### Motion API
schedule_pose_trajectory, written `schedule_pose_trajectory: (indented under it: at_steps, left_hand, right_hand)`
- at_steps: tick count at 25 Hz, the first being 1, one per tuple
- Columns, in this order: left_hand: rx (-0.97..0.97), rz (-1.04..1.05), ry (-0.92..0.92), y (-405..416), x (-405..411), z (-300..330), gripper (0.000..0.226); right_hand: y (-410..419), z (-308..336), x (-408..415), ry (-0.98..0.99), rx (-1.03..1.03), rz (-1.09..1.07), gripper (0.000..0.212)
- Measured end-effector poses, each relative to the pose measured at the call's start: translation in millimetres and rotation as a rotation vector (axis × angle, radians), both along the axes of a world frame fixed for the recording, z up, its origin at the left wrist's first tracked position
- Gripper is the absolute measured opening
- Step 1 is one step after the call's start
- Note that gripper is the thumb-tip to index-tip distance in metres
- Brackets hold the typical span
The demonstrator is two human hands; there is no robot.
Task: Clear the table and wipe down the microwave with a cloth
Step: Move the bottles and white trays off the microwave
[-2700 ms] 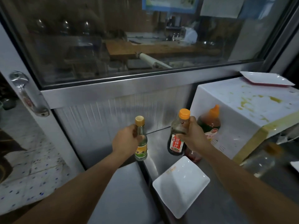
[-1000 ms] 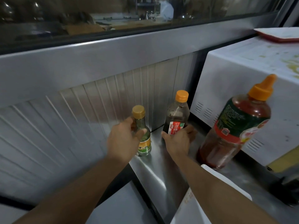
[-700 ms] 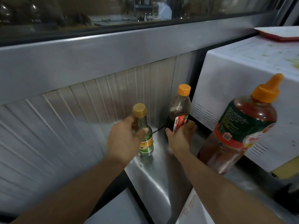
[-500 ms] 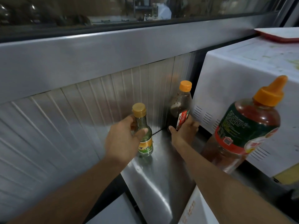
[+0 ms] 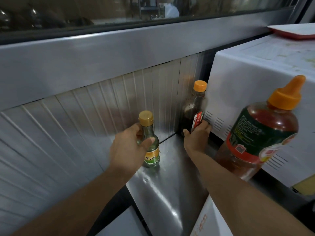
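While left hand (image 5: 129, 150) grips small bottle (image 5: 150, 143), right hand (image 5: 196, 138) grips dark bottle (image 5: 192, 113), three bottles total

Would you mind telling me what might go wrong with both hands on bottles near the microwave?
The right hand holds the dark bottle low, squeezed between the wall and the microwave; it may tip or scrape. The forearm passes close to the big bottle and could knock it over. The left hand holds the small bottle near the counter edge, so it might drop.

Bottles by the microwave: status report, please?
Left hand grips small green bottle. Right hand grips dark bottle against microwave. Big sauce bottle crowds right forearm.
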State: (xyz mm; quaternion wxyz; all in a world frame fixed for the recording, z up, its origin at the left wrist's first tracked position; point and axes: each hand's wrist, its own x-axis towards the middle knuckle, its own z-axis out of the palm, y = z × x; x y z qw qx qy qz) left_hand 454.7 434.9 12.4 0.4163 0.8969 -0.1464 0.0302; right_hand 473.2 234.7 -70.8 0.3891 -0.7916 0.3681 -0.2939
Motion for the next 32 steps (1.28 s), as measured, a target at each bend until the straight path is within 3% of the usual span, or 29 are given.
schedule_pose_trajectory:
  at_steps: [4,11,14,21,32]
  left_hand:
    - [-0.004,-0.019,-0.008,-8,2,3,0.019]
    - [0.043,-0.064,-0.03,-49,15,13,0.023]
    - [0.103,-0.079,-0.038,-70,23,18,0.02]
    - [0.2,-0.044,-0.058,-110,34,9,0.024]
    - [0.218,-0.059,-0.15,-113,31,-4,0.034]
  right_hand:
    - [8,9,-11,0.091,0.125,0.019,0.069]
    - [29,33,-78,0.488,-0.112,0.469,0.075]
    - [32,41,-106,0.61,-0.254,0.568,0.073]
    - [37,49,-140,0.637,-0.407,0.707,0.072]
    - [37,43,-147,0.643,-0.382,0.744,0.069]
